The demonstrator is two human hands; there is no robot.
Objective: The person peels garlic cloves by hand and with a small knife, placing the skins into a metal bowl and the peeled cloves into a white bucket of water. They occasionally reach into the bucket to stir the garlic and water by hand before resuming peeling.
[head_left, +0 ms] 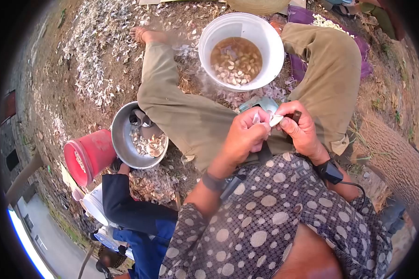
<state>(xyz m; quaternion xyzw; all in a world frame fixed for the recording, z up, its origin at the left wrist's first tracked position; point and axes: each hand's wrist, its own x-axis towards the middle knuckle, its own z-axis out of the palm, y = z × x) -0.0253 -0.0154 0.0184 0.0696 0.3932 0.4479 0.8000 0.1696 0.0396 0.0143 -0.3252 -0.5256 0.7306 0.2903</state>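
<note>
A pale garlic clove (275, 121) is pinched between my two hands, held up in front of my lap. My left hand (246, 134) is closed, its fingertips at the clove with a scrap of thin skin (256, 118) by them. My right hand (302, 132) is closed too, its thumb against the clove. A short dark handle (296, 116) pokes out of the right fist; any blade is hidden. Beyond my hands, a white bucket (273, 49) between my legs contains brownish water and several cloves.
To the left stand a metal basin (119, 135) with garlic pieces and dark cloth in it, and a red bucket (97, 148). Garlic skins (95, 69) litter the ground. A purple sheet (364, 51) bears peeled cloves at upper right. Another person's dark sleeve (125, 200) reaches toward the basin.
</note>
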